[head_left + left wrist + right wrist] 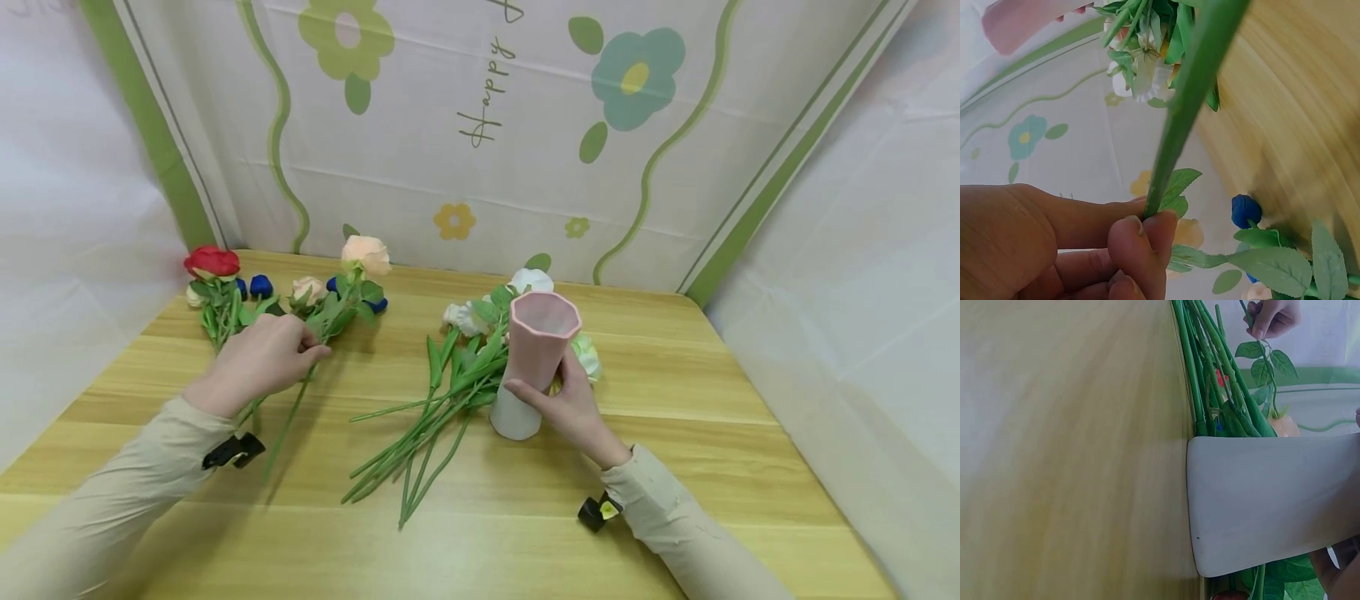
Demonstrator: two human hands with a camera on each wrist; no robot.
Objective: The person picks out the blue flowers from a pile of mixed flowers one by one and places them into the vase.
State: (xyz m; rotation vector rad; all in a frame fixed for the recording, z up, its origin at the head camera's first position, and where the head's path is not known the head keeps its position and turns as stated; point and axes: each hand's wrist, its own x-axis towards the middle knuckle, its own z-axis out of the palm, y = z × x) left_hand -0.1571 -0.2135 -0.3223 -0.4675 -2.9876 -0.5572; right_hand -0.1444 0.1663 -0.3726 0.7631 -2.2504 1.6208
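My left hand point(266, 357) pinches the green stem of a peach artificial rose point(366, 255) between thumb and fingertips. Its bloom points away from me, and the stem's lower end point(1194, 81) slants back past the hand. On the right, my right hand point(573, 408) wraps round the lower part of a pink-and-white vase point(536, 350), which stands upright with a faceted rim. The mouth of the vase shows no stems in it. Its pale base point(1272, 503) fills much of the right wrist view. Some right fingers are hidden behind the vase.
White flowers point(465, 318) with long green stems point(420, 442) lie left of the vase, partly behind it. A pale green bloom point(587, 357) sits to its right. A red flower point(212, 262) and blue buds point(261, 287) lie at the far left of the wooden table point(675, 467).
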